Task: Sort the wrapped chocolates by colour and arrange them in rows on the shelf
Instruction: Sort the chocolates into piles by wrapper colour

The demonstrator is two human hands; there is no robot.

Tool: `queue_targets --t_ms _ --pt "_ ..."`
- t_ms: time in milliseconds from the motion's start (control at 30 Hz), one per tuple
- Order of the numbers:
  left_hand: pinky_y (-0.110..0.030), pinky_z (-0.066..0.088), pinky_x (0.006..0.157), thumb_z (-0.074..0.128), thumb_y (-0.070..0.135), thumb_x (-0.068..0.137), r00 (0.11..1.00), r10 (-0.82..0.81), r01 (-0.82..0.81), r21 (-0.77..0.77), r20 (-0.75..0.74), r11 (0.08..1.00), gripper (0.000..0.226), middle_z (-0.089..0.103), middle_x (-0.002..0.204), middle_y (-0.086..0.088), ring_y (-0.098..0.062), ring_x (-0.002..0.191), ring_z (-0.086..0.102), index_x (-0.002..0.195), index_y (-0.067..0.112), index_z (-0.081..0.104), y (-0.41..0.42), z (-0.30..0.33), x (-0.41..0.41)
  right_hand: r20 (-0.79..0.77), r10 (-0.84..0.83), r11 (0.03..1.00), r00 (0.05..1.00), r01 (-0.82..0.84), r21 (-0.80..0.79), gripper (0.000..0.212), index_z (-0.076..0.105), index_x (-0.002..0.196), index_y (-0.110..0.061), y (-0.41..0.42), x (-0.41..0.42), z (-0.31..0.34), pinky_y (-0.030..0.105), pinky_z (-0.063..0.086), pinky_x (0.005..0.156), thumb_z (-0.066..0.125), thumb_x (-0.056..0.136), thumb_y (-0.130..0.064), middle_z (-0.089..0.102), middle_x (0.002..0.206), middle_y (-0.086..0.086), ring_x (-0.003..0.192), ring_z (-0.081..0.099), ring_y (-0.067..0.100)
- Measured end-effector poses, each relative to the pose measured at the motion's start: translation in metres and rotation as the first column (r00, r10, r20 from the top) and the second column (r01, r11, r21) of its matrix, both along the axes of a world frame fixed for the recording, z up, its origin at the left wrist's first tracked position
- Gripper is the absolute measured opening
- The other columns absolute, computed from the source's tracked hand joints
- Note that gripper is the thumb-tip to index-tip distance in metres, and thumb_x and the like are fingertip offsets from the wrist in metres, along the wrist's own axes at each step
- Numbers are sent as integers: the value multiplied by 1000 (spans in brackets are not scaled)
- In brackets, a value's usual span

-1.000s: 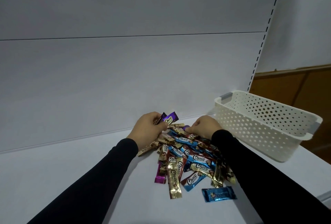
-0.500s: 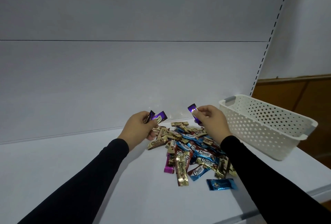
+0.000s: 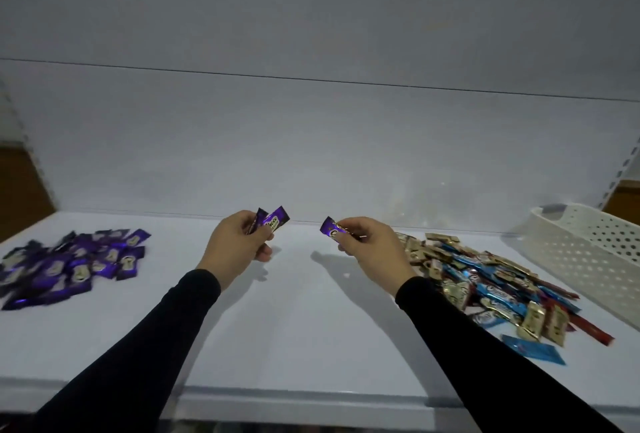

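We are in the middle of pulling the purple ones out of the mix. Our left hand (image 3: 239,248) pinches two purple-wrapped chocolates (image 3: 273,223) between thumb and curled fingers, held up above the white shelf (image 3: 304,322). Our right hand (image 3: 370,247) pinches a single purple chocolate (image 3: 329,227) the same way, raised just left of the unsorted heap (image 3: 485,280) of gold, blue and red wrappers that lies beside the white perforated basket (image 3: 585,249). Well apart on the far left of the shelf sits the purple pile (image 3: 72,264), loose and overlapping, not yet in rows.

We judge the colour-sorting step is under way, with the arranging still to come. The next move, as we read it, calls for carrying all three pieces left across the bare middle of the shelf and letting them go onto the purple pile, then going back to the heap to look for any purple left, though we cannot tell whether more is buried there
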State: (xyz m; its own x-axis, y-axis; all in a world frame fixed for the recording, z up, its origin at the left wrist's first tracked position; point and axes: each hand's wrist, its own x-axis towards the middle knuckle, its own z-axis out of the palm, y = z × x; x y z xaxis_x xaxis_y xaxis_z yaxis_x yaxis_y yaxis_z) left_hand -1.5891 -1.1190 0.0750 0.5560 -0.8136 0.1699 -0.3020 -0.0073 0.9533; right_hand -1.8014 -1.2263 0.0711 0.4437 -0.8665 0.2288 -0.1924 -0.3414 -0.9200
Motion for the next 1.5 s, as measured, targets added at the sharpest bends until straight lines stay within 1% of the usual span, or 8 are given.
queue_targets --t_ms 233,400,533,733,867,1000,1367,1500 --pt "-36 60 67 62 13 96 941 315 -318 6 122 948 6 71 83 -8 -18 67 70 91 17 63 96 -10 107 -111 186 982 976 -189 -18 10 72 96 -24 60 119 -10 10 44 53 71 87 -27 72 93 -8 80 65 9" --pt "-9 42 57 58 20 100 795 489 -518 -20 359 855 12 66 91 2 -8 70 56 106 14 65 145 -15 154 -187 256 958 948 -275 -78 10 71 95 -22 92 188 -20 7 41 64 71 86 -27 71 92 -13 79 60 -6" --pt "-5 35 51 52 22 103 714 574 -620 -18 400 784 25 67 99 -3 0 66 50 122 9 63 166 -19 179 -215 308 936 927 -336 -105 10 72 95 -21 111 236 -28 1 38 67 73 86 -26 68 91 -16 79 56 -16" --pt "-22 38 78 48 18 104 698 574 -664 87 429 743 30 68 120 -15 -27 101 62 128 4 59 166 -27 209 -198 342 931 918 -360 -61 12 69 98 -18 129 295 -25 1 41 67 71 88 -23 67 97 -10 86 60 -4" --pt "-31 44 90 55 32 101 756 441 -584 194 483 788 40 64 128 -12 -26 111 59 133 7 58 156 -36 218 -241 398 909 885 -415 -23 26 67 117 -16 135 314 -23 22 52 89 62 92 -16 68 114 -1 100 65 11" --pt "-38 46 97 67 48 89 779 323 -517 259 537 816 51 63 121 -10 -29 116 56 122 9 62 157 -49 220 -333 400 891 854 -448 -79 22 69 110 -14 136 306 -29 34 50 96 59 91 -12 68 112 3 103 65 16" --pt "-39 32 114 60 27 95 773 311 -486 201 553 850 54 48 148 -7 -24 138 39 145 11 47 156 -21 180 -457 287 812 842 -467 -350 37 60 132 -19 111 230 -17 9 26 99 58 97 -33 52 140 -3 129 45 9" --pt "-32 32 110 59 27 95 794 249 -394 157 555 906 47 52 144 -4 -20 134 43 140 14 53 139 -13 145 -505 153 775 849 -421 -472 50 46 144 -25 92 176 -13 20 22 112 54 98 -41 24 159 -5 145 25 11"
